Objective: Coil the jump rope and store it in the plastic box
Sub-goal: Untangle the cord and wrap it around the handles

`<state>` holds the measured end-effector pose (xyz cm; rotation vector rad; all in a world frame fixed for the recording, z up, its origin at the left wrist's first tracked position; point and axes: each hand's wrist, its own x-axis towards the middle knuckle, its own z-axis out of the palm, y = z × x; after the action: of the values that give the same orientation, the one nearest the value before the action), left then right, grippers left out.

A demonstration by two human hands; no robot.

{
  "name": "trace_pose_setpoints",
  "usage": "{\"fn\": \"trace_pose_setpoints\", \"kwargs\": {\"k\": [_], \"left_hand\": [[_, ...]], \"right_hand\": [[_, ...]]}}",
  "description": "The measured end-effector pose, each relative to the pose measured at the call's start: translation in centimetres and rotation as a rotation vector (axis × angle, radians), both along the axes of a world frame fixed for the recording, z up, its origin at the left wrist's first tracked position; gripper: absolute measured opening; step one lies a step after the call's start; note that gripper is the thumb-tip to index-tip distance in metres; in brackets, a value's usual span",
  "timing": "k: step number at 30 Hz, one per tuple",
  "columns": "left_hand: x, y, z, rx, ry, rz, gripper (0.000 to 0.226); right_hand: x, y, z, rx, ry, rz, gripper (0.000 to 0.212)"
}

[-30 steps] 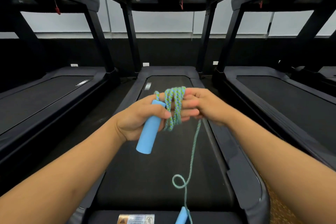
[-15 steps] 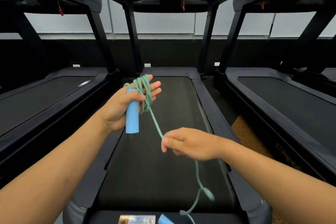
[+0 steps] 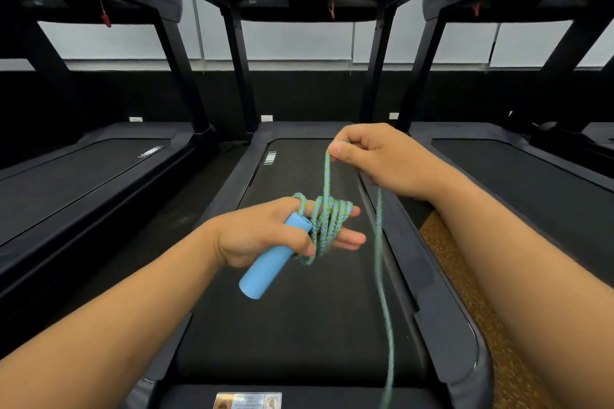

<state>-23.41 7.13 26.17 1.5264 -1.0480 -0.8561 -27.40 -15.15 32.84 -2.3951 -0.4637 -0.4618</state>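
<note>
I am midway through coiling: my left hand (image 3: 265, 236) grips the blue handle (image 3: 272, 259) with loops of the jump rope (image 3: 327, 222) wound over its straight fingers (image 3: 349, 237), above the treadmill belt (image 3: 299, 325). My right hand (image 3: 375, 159) pinches the strand, raised. Next, I judge, it must lay another turn over those fingers. No plastic box is visible.

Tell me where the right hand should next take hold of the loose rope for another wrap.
Probably on the slack rope hanging below the right hand, pinched from its right side. That stretch hangs free over the treadmill belt, clear of the coil round the left hand and of the blue handle, so nothing blocks a sideways pinch.
</note>
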Motion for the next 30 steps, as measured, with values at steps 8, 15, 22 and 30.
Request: {"fn": "trace_pose_setpoints", "kwargs": {"k": [8, 15, 22, 30], "left_hand": [[0.4, -0.2, 1.3, -0.347, 0.165, 0.034, 0.073], [2.3, 2.4, 3.2, -0.601, 0.159, 0.196, 0.08], [3.5, 4.8, 3.0, -0.475, -0.003, 0.385, 0.081], [0.1, 2.5, 1.4, 0.083, -0.142, 0.176, 0.064]], "right_hand": [[1.7, 1.5, -7.5, 0.482, 0.405, 0.247, 0.027], [-1.8, 5.1, -10.5, 0.559, 0.635, 0.39, 0.033], [-8.9, 5.6, -6.8, 0.098, 0.626, 0.352, 0.033], [-8.1, 2.4, 4.1, 0.029, 0.087, 0.178, 0.03]]}}
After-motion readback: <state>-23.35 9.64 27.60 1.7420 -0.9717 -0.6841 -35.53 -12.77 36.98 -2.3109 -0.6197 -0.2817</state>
